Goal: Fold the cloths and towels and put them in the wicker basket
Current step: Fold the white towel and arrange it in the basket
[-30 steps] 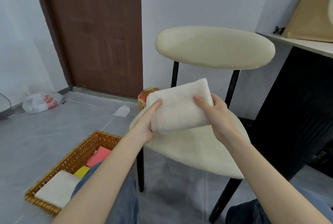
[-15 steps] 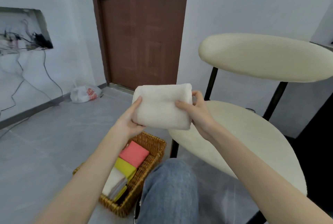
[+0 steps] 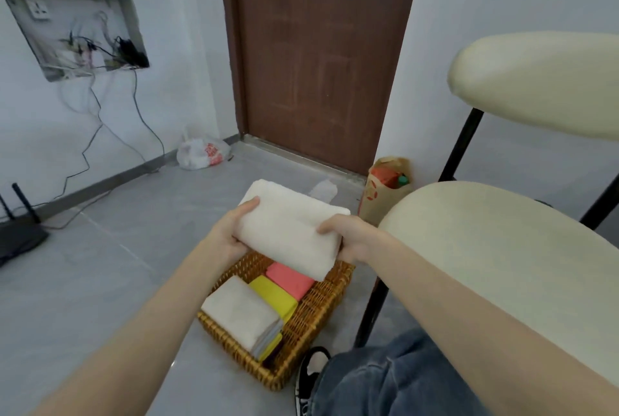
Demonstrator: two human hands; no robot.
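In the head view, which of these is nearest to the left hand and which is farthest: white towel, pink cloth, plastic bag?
1. white towel, gripped by the left hand.
2. pink cloth, below in the basket.
3. plastic bag, far off by the door.

Cream folded towel (image 3: pixel 291 231), golden-brown wicker basket (image 3: pixel 311 325), pink cloth (image 3: pixel 289 280), yellow cloth (image 3: pixel 273 295), brown door (image 3: pixel 321 57)

Reaches forward and down with both bare forearms, wrists angled inward. Grips the towel (image 3: pixel 288 231) at its left end with the left hand (image 3: pixel 231 236), thumb on top, and at its right end with the right hand (image 3: pixel 350 240), thumb likewise on top.
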